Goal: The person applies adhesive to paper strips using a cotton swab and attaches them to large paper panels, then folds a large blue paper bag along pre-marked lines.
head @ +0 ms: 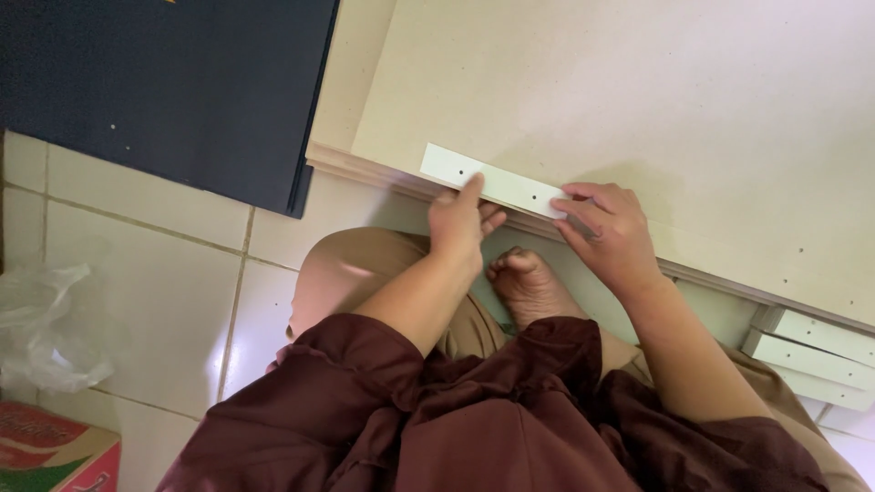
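A narrow white strip [488, 180] with small holes lies along the near edge of a large beige board [638, 100] stacked on other boards on the tiled floor. My left hand [463, 221] presses its thumb on the strip's middle from below the board's edge. My right hand [606, 232] grips the strip's right end, fingers over the top. I sit cross-legged, with my bare foot [527, 282] showing between my arms.
A dark navy panel [173, 87] lies at the upper left on the floor. Several white strips [811, 351] are stacked at the right under the board's edge. A crumpled clear plastic bag [46, 319] and a red-green carton [55, 456] sit at the left.
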